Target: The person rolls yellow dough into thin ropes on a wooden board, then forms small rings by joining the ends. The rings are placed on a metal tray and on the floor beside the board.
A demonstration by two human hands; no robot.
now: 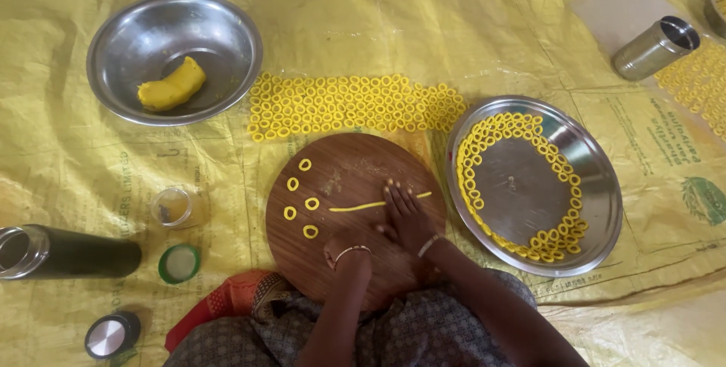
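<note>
A round wooden board lies in front of me on a yellow sheet. My right hand lies flat on a thin yellow dough strand stretched across the board, fingers spread. My left hand rests just behind it near the board's front, mostly curled; whether it holds anything I cannot tell. Several small yellow dough rings sit on the board's left side.
A steel bowl at back left holds a lump of yellow dough. Many dough rings lie in rows beyond the board. A steel plate at right holds rings along its rim. A steel tumbler, dark flask, small glass and lids lie around.
</note>
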